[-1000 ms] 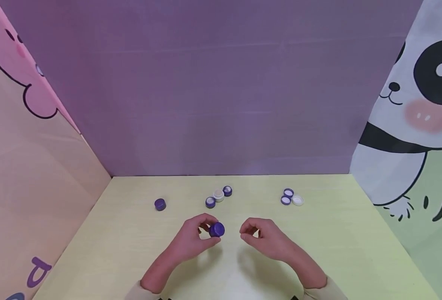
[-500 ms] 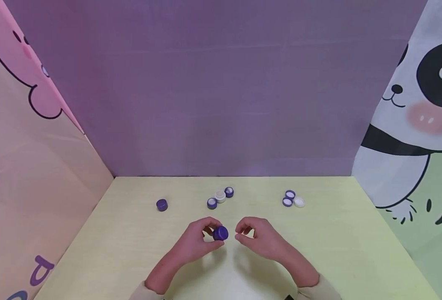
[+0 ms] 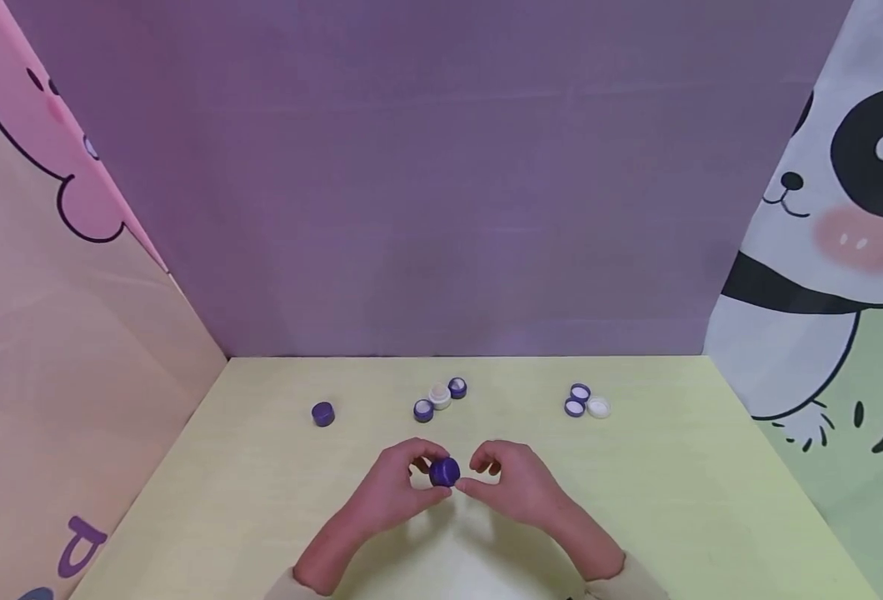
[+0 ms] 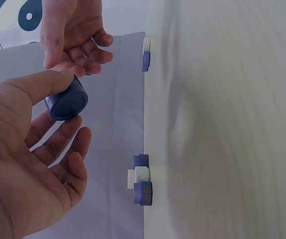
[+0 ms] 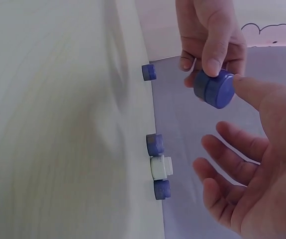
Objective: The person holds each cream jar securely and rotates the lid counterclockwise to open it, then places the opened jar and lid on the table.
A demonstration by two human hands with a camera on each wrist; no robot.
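My left hand (image 3: 396, 492) pinches a small round purple jar (image 3: 444, 472) between thumb and fingers, above the table. A seam around the jar (image 5: 214, 89) shows its screw lid sitting on the body, in the right wrist view. My right hand (image 3: 520, 485) is just to the right; its thumb tip comes right up to the jar's edge. The right fingers are loosely bent and apart from the jar. Behind the hands are two lidless purple jars (image 3: 423, 409) and a lidless white jar (image 3: 439, 396), its neck showing in the left wrist view.
Further left stands another purple jar (image 3: 323, 414) with its lid on. At the back right lie two purple lids (image 3: 575, 407) and a white lid (image 3: 598, 407), insides up. A purple backdrop (image 3: 441, 208) rises behind the pale table (image 3: 711, 500), with printed cloths at both sides.
My left hand has shifted slightly right with the purple jar. My right hand has come in from the right, and its thumb has straightened toward the jar.
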